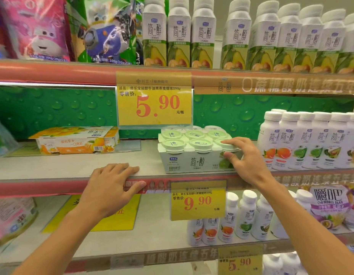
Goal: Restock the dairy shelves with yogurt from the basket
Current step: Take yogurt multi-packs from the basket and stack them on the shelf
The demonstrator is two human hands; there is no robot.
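Yogurt pack (194, 150) sits on the middle shelf (73, 169), near its front edge, green-lidded cups in a pale sleeve, square to the aisle. Right hand (245, 157) is on its right end: fingers curl over the top of the corner cup, thumb presses the front face, so the pack is clamped at that corner. Left hand (110, 185) lies well apart to the left, fingers together and nearly straight on the shelf lip, thumb hooked under along the red rail (33, 188), holding nothing. Just right of the pack stands a row of white bottles (309, 141). Far left on the same shelf lies an orange pack (77, 140). Above hangs a yellow tag (154, 102) reading 5.90, and a second tag (198, 201) reading 9.90 hangs below the pack.
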